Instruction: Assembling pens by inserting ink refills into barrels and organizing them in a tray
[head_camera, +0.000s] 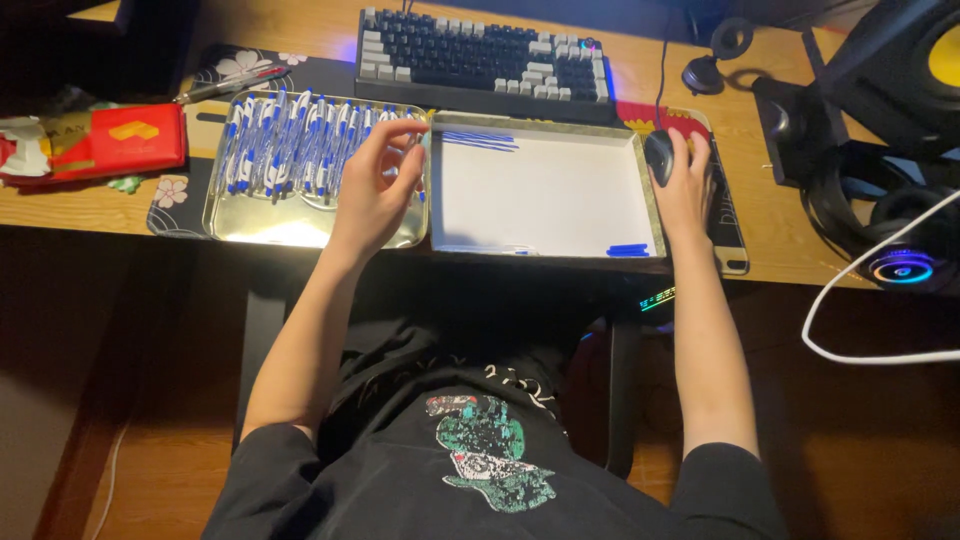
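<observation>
Left hand (378, 185) over pens (290, 145) — keyboard (485, 55), white box (545, 185) beside.

pens (290, 140) in tray (260, 228), box (545, 190) right of it, keyboard (485, 55) behind

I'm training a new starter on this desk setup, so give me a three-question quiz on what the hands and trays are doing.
1. True or false: the left hand hovers over the metal tray of blue-and-white pens.
2. What does the right hand rest on? A) keyboard B) computer mouse C) headphones
3. Fill in: the white box tray holds only a few blue ____.

Key: 1 true; 2 B, the computer mouse; 3 caps.
</observation>
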